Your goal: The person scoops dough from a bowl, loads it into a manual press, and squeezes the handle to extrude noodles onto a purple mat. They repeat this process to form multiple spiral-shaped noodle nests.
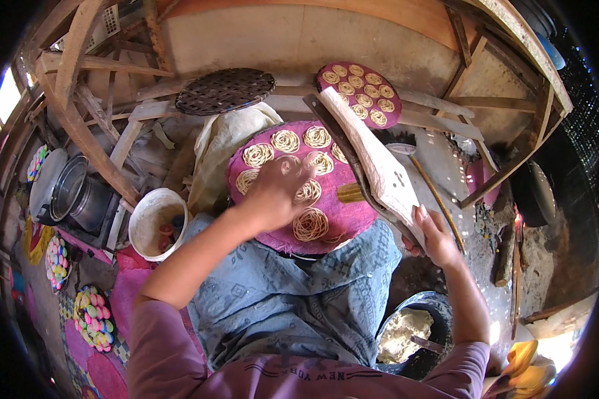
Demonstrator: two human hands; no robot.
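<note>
A round tray lined with pink-purple cloth (343,229) lies over my lap, bearing several pale coiled noodle nests (310,224). My left hand (276,193) is over the middle of the tray, among the nests; its fingers are smeared by motion, so I cannot tell what they hold. With my right hand (436,241) I grip the near end of a long, flour-dusted wooden press (376,156), slanting over the tray's right side. A yellowish cylinder (351,193) sticks out from beneath the press. Loose strands (335,241) lie at the tray's near edge.
Against the back wall rest a dark woven tray (226,91) and another pink tray of nests (326,73). A white bucket (154,219) stands at left beside a metal pot (86,203). At lower right, a dark bucket (439,312) contains pale dough (402,332). Wooden beams (93,126) frame both sides.
</note>
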